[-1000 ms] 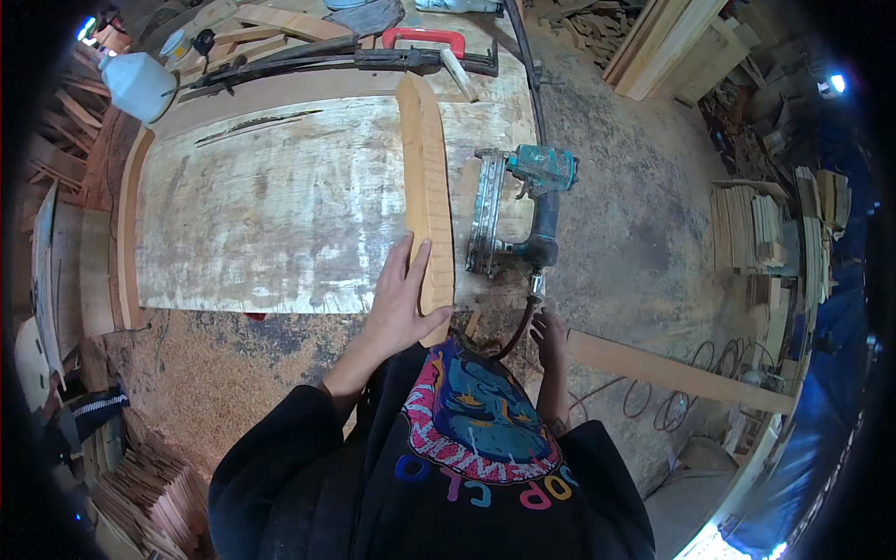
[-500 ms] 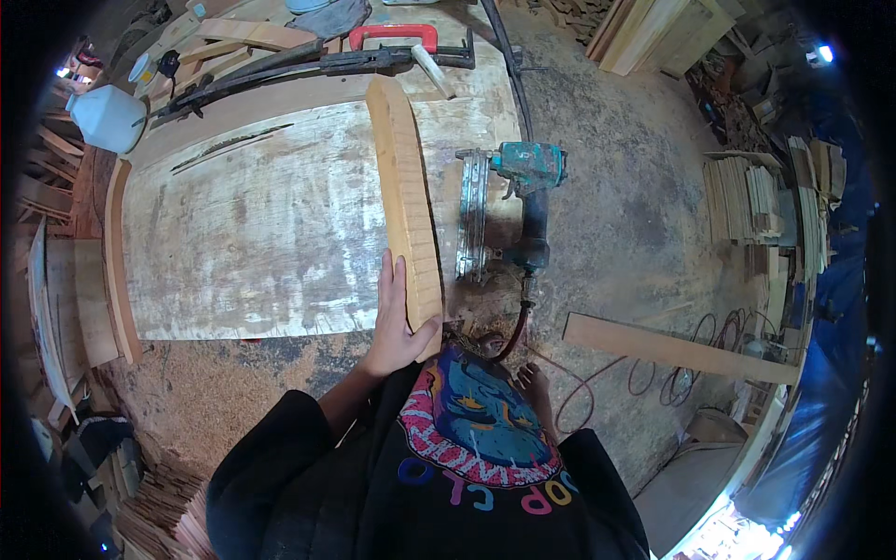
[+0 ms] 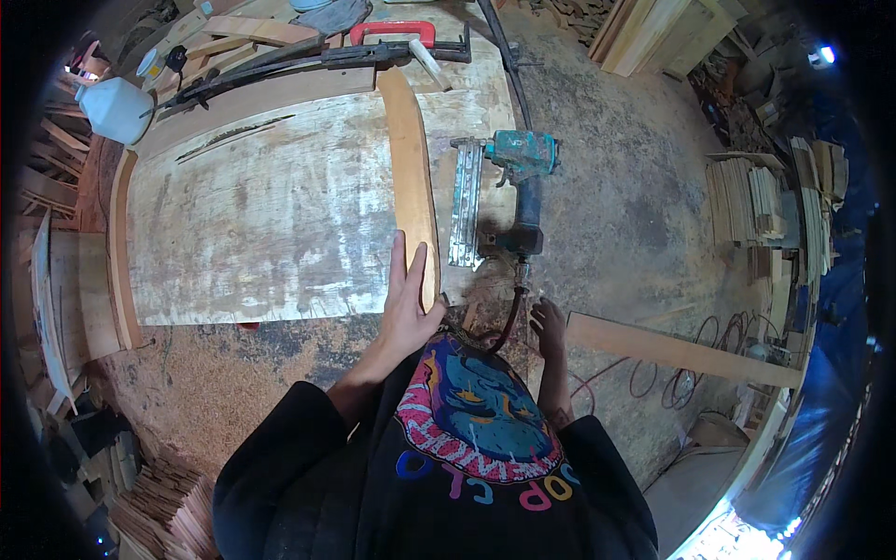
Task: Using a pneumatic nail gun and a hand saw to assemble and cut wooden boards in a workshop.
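Note:
A long, gently curved piece of wood (image 3: 409, 168) lies on the worn plywood worktop (image 3: 261, 205), its smooth broad face upward. My left hand (image 3: 408, 303) grips its near end, two fingers stretched along the wood and the thumb on the right side. To the right rests a teal and black pneumatic nail gun (image 3: 525, 154) with a silver magazine, its air hose (image 3: 509, 327) running down toward me. Near that hose, my right hand (image 3: 548, 325) is raised beyond the table edge with its fingers apart and nothing in them.
At the worktop's back lie a red clamp (image 3: 397, 35), a long dark bar clamp and wood offcuts. A white jug (image 3: 115, 110) stands at the far left. Right of me, a plank (image 3: 681, 350) and coiled hose lie near stacked boards (image 3: 747, 201). Sawdust covers the floor.
The curved wood has rolled from its ridged edge onto its side, with the smooth face up. My right hand has come up and forward toward the nail gun's hose.

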Available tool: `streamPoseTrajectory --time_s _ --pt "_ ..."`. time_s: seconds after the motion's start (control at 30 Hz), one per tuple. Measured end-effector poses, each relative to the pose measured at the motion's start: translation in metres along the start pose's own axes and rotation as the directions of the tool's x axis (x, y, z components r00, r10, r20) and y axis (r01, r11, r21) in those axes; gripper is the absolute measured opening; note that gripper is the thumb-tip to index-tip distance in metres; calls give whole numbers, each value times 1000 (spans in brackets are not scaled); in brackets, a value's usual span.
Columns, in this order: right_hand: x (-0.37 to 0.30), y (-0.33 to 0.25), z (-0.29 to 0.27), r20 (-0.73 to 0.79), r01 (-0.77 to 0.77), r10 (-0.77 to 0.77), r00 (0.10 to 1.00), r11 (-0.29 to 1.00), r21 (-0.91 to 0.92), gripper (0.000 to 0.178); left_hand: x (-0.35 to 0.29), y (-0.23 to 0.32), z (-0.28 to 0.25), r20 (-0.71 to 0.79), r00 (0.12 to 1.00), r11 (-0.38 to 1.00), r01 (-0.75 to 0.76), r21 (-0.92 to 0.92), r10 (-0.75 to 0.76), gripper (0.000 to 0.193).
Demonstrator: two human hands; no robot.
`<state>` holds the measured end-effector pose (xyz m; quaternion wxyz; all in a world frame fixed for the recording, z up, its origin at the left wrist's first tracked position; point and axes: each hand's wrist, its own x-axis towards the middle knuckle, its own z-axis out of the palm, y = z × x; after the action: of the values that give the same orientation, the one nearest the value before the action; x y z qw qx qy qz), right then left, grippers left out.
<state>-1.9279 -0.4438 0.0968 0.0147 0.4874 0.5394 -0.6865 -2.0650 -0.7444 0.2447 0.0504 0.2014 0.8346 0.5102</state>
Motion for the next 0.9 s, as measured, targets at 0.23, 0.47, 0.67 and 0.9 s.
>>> streamPoseTrajectory --time_s 0.23,0.47,0.67,0.9 --pt "4 -62 29 80 199 -208 975 974 111 35 1 1 8 26 999 981 -44 187 40 84" --pt "-25 -187 136 109 647 -645 756 712 -273 49 2 -4 11 24 996 970 -92 224 89 85" --pt "-6 -190 161 153 659 -719 678 503 -559 57 0 -6 8 13 998 976 -67 207 66 84" --pt "-5 -183 163 193 639 -635 748 609 -470 54 32 -8 9 47 986 883 -162 441 158 76"
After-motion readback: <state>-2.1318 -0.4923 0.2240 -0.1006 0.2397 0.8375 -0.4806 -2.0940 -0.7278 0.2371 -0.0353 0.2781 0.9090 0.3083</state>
